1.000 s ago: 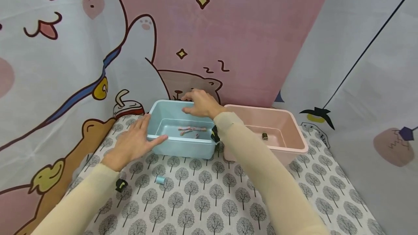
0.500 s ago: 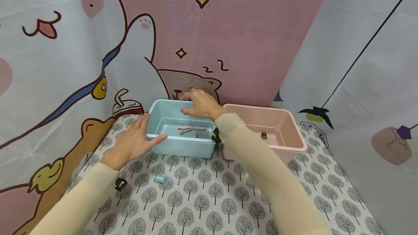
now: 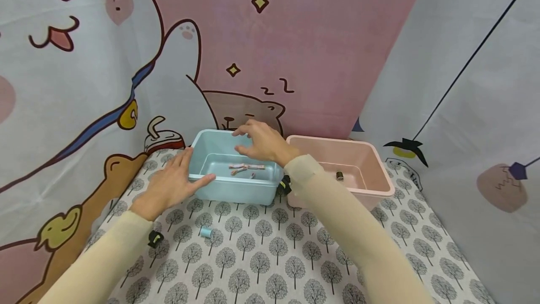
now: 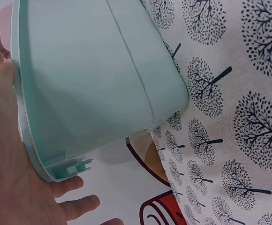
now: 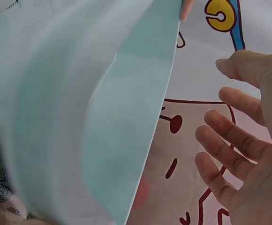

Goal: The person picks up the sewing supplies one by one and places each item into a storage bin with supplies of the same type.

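Observation:
A light blue plastic bin stands on the cloth-covered table. My left hand rests on its front left corner, with the thumb over the front rim and the fingers straight along the left end. The left wrist view shows that hand lying against the bin's rim. Above the bin's back right part is my right hand, fingers spread and loosely bent. Nothing lies within that hand in the right wrist view. On the bin's floor are small pinkish striped strips and a smaller piece.
A pink bin stands just right of the blue one, holding a small dark spool-like cylinder. A small light blue cylinder lies on the tree-print cloth in front. Printed curtains hang behind and at the sides.
My right hand has shifted slightly right and down, away from the blue bin's back rim. The left hand stays on the corner, and the bins and small pieces look unmoved.

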Demonstrator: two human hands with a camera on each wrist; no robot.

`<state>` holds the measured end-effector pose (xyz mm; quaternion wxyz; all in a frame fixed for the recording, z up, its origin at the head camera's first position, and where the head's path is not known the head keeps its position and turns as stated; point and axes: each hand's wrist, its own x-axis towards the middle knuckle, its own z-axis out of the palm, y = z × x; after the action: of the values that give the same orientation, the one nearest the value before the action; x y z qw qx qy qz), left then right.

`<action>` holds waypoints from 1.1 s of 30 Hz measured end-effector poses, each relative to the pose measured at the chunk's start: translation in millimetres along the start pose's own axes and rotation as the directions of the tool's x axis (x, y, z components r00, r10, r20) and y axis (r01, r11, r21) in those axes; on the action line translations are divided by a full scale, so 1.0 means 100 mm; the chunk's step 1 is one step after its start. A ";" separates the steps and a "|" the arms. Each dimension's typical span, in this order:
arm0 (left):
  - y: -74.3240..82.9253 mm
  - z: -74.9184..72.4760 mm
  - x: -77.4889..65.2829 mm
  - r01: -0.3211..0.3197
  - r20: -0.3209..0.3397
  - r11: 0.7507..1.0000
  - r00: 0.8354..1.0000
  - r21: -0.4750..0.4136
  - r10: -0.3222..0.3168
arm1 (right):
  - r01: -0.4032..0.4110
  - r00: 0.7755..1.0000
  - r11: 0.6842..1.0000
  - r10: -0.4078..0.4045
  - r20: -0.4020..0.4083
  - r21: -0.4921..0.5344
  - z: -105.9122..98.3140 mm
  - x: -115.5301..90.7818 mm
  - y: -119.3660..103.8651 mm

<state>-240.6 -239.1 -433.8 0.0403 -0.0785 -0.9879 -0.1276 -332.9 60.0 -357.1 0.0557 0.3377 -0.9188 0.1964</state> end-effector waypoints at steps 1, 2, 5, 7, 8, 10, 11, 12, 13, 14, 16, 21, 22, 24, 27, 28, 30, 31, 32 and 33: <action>0.00 0.00 0.00 0.000 0.000 1.000 1.000 0.000 0.000 | 0.003 1.000 1.000 -0.003 -0.002 0.007 0.00 -0.02 0.00; 0.00 0.00 0.00 0.001 0.001 1.000 1.000 -0.001 -0.001 | 0.005 1.000 1.000 -0.005 -0.001 0.008 0.01 -0.05 -0.01; 0.00 0.00 -0.01 0.002 0.003 1.000 1.000 -0.002 -0.002 | 0.019 1.000 1.000 -0.019 0.002 0.014 0.02 -0.12 -0.04; 0.00 0.00 -0.01 0.003 0.006 1.000 1.000 -0.004 -0.003 | 0.028 1.000 1.000 -0.028 0.007 0.012 0.04 -0.18 -0.06; 0.00 0.00 -0.01 0.003 0.006 1.000 1.000 -0.004 -0.003 | 0.036 0.999 0.999 -0.036 0.008 0.011 0.04 -0.21 -0.07; 0.00 0.00 -0.02 0.003 0.008 1.000 1.000 -0.004 -0.003 | 0.052 0.999 0.999 -0.052 0.005 0.014 0.06 -0.26 -0.09; 0.00 0.01 -0.02 0.003 0.010 1.000 1.000 -0.004 -0.002 | 0.060 0.998 0.998 -0.060 0.005 0.016 0.07 -0.29 -0.09; 0.00 0.01 -0.02 0.002 0.012 1.000 1.000 -0.003 -0.002 | 0.070 0.998 0.997 -0.070 0.002 0.015 0.07 -0.31 -0.10; 0.00 0.01 -0.02 0.002 0.013 1.000 1.000 -0.003 -0.001 | 0.081 0.997 0.997 -0.081 -0.001 0.015 0.08 -0.33 -0.10; 0.00 0.01 -0.02 0.002 0.015 1.000 1.000 -0.002 -0.002 | 0.091 0.996 0.996 -0.091 -0.005 0.014 0.09 -0.36 -0.11; 0.00 0.01 -0.02 0.002 0.018 1.000 1.000 -0.003 -0.002 | 0.105 0.994 0.994 -0.105 -0.013 0.014 0.10 -0.40 -0.12; -0.01 -0.01 -0.01 0.005 0.028 1.000 1.000 -0.002 -0.005 | 0.146 0.989 0.989 -0.145 -0.036 0.031 0.15 -0.50 -0.16; -0.02 -0.01 -0.01 0.004 0.030 1.000 1.000 0.000 -0.004 | 0.155 0.987 0.987 -0.154 -0.040 0.035 0.16 -0.52 -0.18; -0.02 -0.03 -0.01 0.004 0.032 1.000 0.999 0.004 -0.004 | 0.176 0.984 0.984 -0.174 -0.049 0.041 0.18 -0.56 -0.20; -0.02 -0.04 -0.01 -0.001 0.032 1.000 1.000 0.007 0.001 | 0.201 0.978 0.979 -0.198 -0.062 0.046 0.21 -0.64 -0.22; -0.02 -0.05 -0.01 -0.003 0.031 1.000 1.000 0.006 0.002 | 0.211 0.976 0.976 -0.208 -0.067 0.048 0.23 -0.67 -0.23; -0.01 -0.05 0.00 -0.004 0.033 1.000 0.999 0.001 0.004 | 0.234 0.970 0.970 -0.229 -0.077 0.059 0.25 -0.72 -0.24; 0.00 -0.05 0.00 -0.004 0.035 1.000 0.999 -0.001 0.004 | 0.247 0.967 0.967 -0.241 -0.081 0.062 0.26 -0.74 -0.24; 0.00 -0.06 0.00 -0.004 0.037 1.000 0.999 -0.003 0.004 | 0.258 0.964 0.964 -0.252 -0.088 0.067 0.27 -0.76 -0.24; 0.00 -0.06 0.00 -0.004 0.039 1.000 0.999 -0.003 0.004 | 0.268 0.961 0.961 -0.261 -0.092 0.069 0.27 -0.78 -0.25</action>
<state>-240.1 -240.3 -427.5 0.0211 -0.0831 -0.9881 -0.1273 -256.3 79.0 -392.7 0.1054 0.4512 -0.8536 0.2380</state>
